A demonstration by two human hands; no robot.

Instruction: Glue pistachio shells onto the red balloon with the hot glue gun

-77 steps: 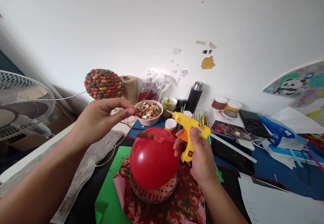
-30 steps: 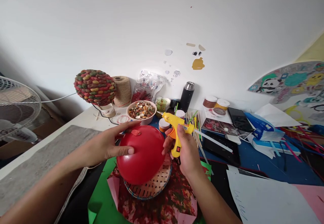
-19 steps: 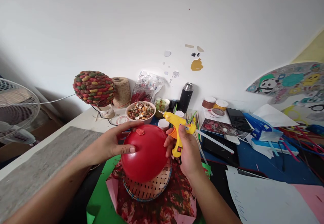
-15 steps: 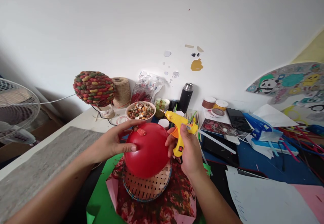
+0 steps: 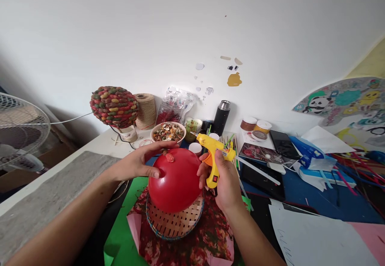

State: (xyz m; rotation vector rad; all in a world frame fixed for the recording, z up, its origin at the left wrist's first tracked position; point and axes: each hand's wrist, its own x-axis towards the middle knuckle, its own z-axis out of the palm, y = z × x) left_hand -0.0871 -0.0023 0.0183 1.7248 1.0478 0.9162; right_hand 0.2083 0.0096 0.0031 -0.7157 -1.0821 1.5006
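A red balloon (image 5: 177, 186) rests over a woven basket (image 5: 173, 228), with a small orange-red piece (image 5: 170, 158) and a darker bit on its upper left. My left hand (image 5: 135, 164) grips the balloon's left side, thumb on its front and fingers over the top. In my right hand (image 5: 221, 174) is a yellow glue gun (image 5: 212, 150), its nozzle pointing up and left above the balloon's right side. A clear glue stick juts from its back. Fingertips of that hand are close to the balloon's right edge; whether they touch it is unclear.
Behind the balloon stand a bowl of shells (image 5: 168, 133), a twine spool (image 5: 146, 111), a black flask (image 5: 221, 117) and paint jars (image 5: 262, 127). A pebble-covered ball (image 5: 114, 106) stands back left, near a fan (image 5: 22, 129). Stained red paper (image 5: 192, 248) lies beneath the basket.
The view has shifted slightly. Both hands keep their holds on the balloon and the glue gun, with the balloon tilted very slightly.
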